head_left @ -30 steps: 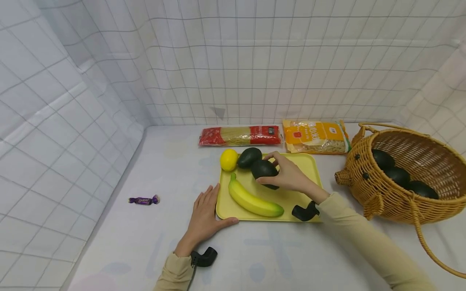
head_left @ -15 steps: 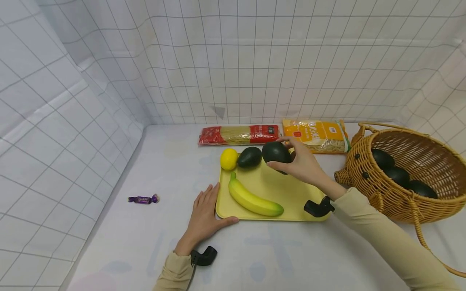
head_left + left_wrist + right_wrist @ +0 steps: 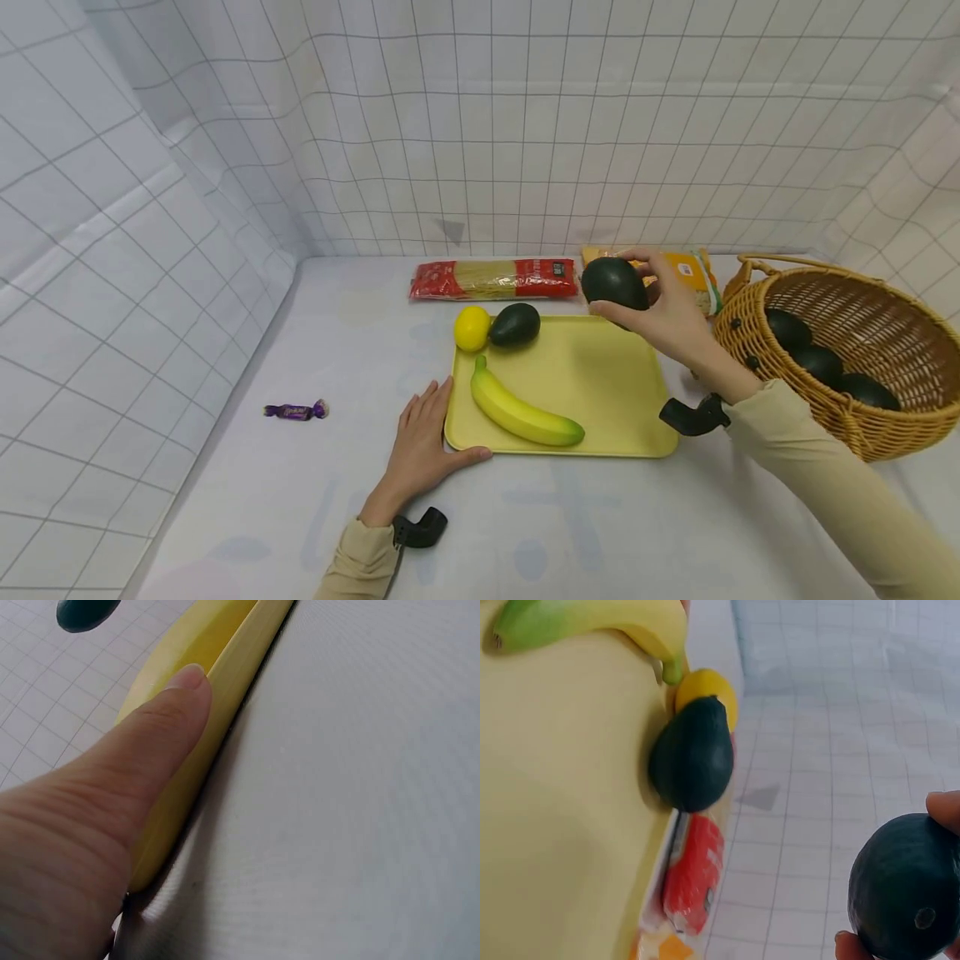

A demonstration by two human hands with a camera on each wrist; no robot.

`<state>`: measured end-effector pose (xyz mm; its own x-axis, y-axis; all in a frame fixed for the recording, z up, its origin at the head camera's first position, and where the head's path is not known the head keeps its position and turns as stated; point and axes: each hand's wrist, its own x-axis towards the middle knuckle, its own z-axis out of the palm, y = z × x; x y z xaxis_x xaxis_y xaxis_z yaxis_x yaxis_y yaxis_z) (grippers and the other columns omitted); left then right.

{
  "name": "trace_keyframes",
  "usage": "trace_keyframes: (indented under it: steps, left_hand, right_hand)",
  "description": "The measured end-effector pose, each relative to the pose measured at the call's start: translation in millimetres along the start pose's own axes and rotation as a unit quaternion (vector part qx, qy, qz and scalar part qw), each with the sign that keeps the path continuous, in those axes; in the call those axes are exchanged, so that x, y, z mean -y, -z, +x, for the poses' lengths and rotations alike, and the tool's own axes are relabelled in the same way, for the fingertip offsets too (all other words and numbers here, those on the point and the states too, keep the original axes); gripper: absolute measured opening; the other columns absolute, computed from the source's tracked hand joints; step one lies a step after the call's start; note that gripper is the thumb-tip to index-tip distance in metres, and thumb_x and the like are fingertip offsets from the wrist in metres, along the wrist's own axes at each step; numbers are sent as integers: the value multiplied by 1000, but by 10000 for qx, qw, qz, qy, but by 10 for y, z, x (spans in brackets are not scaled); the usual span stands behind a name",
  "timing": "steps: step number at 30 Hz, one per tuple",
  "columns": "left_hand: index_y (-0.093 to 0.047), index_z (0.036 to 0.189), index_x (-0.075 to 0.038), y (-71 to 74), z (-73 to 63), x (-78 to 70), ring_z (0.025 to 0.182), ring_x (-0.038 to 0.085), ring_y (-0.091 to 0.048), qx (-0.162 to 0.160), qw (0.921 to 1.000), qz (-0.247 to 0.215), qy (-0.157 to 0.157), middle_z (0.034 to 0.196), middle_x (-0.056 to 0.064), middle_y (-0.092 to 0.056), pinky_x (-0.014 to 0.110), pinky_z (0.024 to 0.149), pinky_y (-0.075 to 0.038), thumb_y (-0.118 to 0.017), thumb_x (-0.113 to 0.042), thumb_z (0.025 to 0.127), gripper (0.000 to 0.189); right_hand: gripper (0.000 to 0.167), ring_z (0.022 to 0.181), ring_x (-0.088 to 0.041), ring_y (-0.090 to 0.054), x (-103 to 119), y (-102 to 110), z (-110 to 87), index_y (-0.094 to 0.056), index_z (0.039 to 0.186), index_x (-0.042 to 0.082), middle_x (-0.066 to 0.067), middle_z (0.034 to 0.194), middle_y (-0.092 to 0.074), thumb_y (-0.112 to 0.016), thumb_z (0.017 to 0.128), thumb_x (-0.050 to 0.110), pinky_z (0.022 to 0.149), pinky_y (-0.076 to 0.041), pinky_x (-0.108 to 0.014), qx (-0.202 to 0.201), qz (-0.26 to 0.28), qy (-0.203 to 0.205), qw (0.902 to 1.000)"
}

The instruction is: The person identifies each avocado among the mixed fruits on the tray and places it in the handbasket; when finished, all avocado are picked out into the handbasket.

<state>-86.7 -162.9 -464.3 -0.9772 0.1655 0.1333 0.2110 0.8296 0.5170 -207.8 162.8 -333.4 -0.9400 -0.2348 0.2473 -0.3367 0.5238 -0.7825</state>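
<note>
In the head view my right hand (image 3: 671, 312) pinches a dark green avocado (image 3: 613, 282) between thumb and fingers, raised above the back right of the yellow tray (image 3: 622, 400). The right wrist view shows the same avocado (image 3: 906, 889) with fingertips at its edges. My left hand (image 3: 423, 446) lies with fingers spread at the tray's front left corner, its thumb (image 3: 169, 712) touching the tray wall in the left wrist view. On the tray are a banana (image 3: 525, 412), a second avocado (image 3: 515, 325) and a lemon (image 3: 472, 328) at the back left corner.
A wicker basket (image 3: 795, 417) holding several avocados (image 3: 817, 364) stands at the right. Behind the tray lie a red noodle packet (image 3: 491, 279) and an orange packet (image 3: 693, 271), partly hidden by my right hand. A purple wrapped candy (image 3: 296, 412) lies at the left.
My right hand has lifted the avocado off the middle of the tray and carried it back and to the right. The left hand has stayed in place.
</note>
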Motion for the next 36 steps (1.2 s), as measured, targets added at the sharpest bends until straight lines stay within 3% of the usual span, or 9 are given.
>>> trace_keyframes:
  steps: [8, 20, 27, 32, 36]
  left_hand:
    - [-18, 152, -6, 17, -3, -15, 142, 26, -14, 24, 10000, -3, 52, 153, 14, -26, 46, 113, -6, -70, -66, 70, 114]
    - [-17, 152, -6, 10, -1, -8, 142, 26, -14, 54, 10000, -18, 50, 153, 13, -25, 46, 113, -6, -70, -67, 71, 115]
    - [-17, 152, -6, 2, -8, 4, 142, 26, -14, 46, 10000, -20, 41, 153, 14, -26, 46, 113, -6, -69, -67, 71, 114]
    - [-17, 152, -6, 5, -6, 1, 142, 26, -13, 64, 10000, -43, 41, 153, 13, -25, 46, 113, -5, -69, -67, 71, 114]
    - [-17, 152, -6, 7, -2, -3, 142, 26, -13, 63, 10000, -45, 30, 153, 13, -26, 45, 113, -5, -69, -66, 71, 114]
  right_hand:
    - [69, 80, -23, -49, -50, 355, -15, -43, 137, 16, -13, 121, -46, -78, 79, 33, 59, -45, -26, -595, -213, -31, 9980]
    - [70, 87, -15, -45, -194, 827, -117, -40, 140, 24, -7, 124, -39, -75, 81, 35, 63, -40, -24, -1214, -360, -647, 9898]
    - [68, 87, -9, -42, -259, 1092, -179, -38, 140, 31, -1, 121, -35, -74, 82, 32, 58, -46, -15, -1324, -154, -1026, 9857]
    - [69, 85, -8, -42, -308, 1246, -238, -34, 141, 36, 2, 120, -35, -72, 83, 38, 63, -38, -25, -1357, -509, -1245, 9816]
    - [71, 83, -8, -44, -353, 1350, -271, -33, 142, 33, 8, 112, -33, -72, 83, 38, 62, -39, -17, -1307, -583, -1346, 9805]
